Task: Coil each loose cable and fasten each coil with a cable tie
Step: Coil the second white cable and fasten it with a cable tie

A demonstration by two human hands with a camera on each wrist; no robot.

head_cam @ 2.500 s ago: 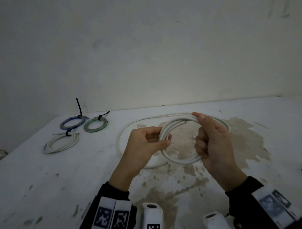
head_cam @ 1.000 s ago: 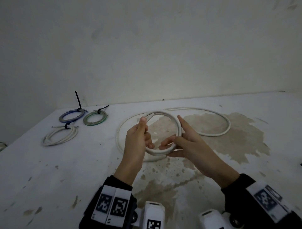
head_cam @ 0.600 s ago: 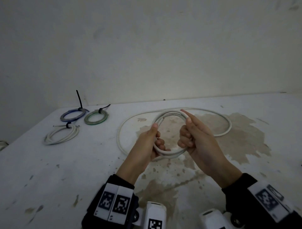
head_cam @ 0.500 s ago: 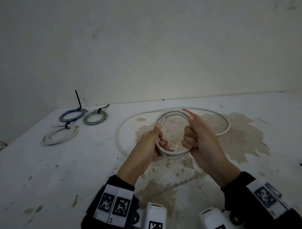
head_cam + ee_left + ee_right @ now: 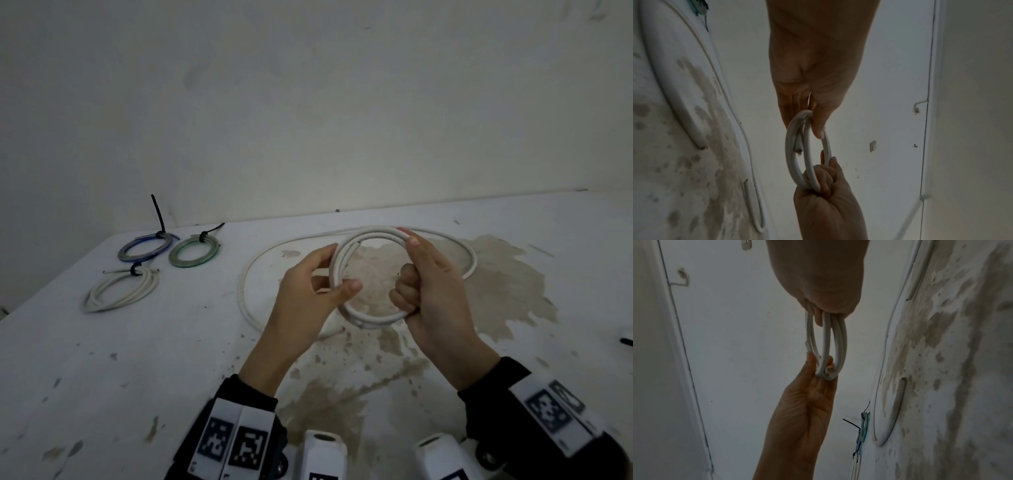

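Note:
A small coil of white cable hangs in the air above the stained white table, held on both sides. My left hand pinches its left side between thumb and fingers. My right hand grips its right side, three fingers curled round the lower part and the index finger laid along the top. The uncoiled length of the cable lies in a wide loop on the table behind. In the left wrist view the coil has a cut end inside; the right wrist view shows several turns of the coil.
Three tied coils lie at the table's far left: a blue coil, a green coil and a white coil, each with a black tie. A small black item sits at the right edge. A wall stands behind the table.
My right fingers, straight a second ago, now curl round the coil's right side. The left hand has shifted to a thumb pinch on the left side, and the coil stands rounder and higher.

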